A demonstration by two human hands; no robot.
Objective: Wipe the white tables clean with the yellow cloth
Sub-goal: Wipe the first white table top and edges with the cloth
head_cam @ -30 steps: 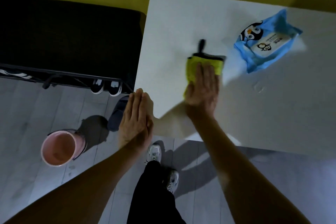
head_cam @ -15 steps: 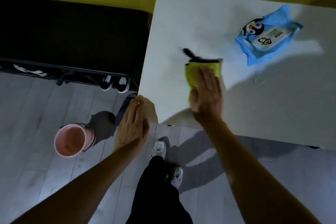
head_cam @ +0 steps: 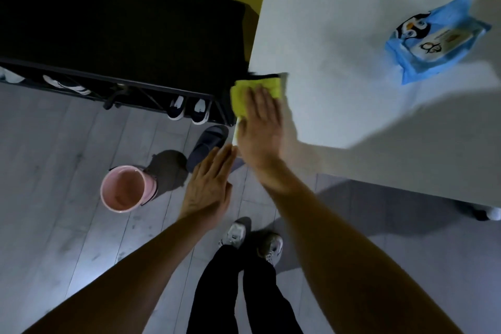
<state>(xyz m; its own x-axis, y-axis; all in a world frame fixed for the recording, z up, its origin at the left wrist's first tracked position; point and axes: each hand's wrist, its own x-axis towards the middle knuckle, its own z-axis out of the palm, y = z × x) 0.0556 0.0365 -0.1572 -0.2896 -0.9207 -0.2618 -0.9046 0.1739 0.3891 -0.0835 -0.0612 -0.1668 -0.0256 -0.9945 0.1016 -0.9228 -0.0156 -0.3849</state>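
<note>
**A:** Your right hand (head_cam: 259,127) lies flat, fingers straight and together, pressing the yellow cloth (head_cam: 253,91) at the left edge of the white table (head_cam: 339,35); part of the cloth overhangs. Your left hand (head_cam: 210,187) is flat too, just below the corner, holding nothing.

**B:** What's the risk?

**A:** Push further left and I'd say the cloth slips off, since nothing grips it.

**B:** Containers?

**A:** The pink bucket (head_cam: 123,190) on the floor looks empty. The blue wipes pack (head_cam: 436,40) seems closed.
</note>
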